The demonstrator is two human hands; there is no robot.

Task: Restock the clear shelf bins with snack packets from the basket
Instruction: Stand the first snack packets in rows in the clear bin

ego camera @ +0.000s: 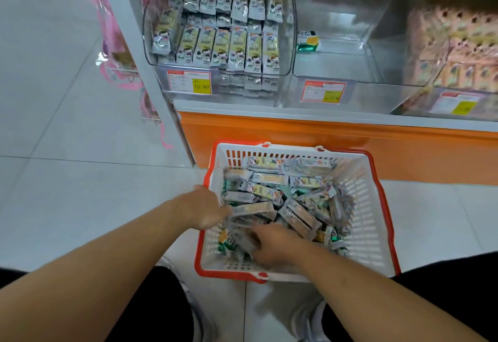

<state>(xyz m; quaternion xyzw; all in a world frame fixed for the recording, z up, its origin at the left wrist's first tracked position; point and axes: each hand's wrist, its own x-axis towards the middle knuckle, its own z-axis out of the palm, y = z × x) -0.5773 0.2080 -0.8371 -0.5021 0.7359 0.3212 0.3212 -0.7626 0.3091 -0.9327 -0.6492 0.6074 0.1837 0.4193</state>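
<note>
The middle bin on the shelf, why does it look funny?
The middle bin is nearly bare: only a green packet or so lies at its left side, while the left bin holds neat upright rows. The basket holds a loose jumble of packets, with both hands in it.

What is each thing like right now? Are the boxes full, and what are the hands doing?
left bin: nearly full, packets standing in rows.
middle bin: almost empty, one green packet inside.
right bin: filled with pinkish packets.
basket: on the floor, holding a loose heap of snack packets.
left hand: in the basket, touching packets.
right hand: in the basket, fingers among packets; grip unclear.
</note>
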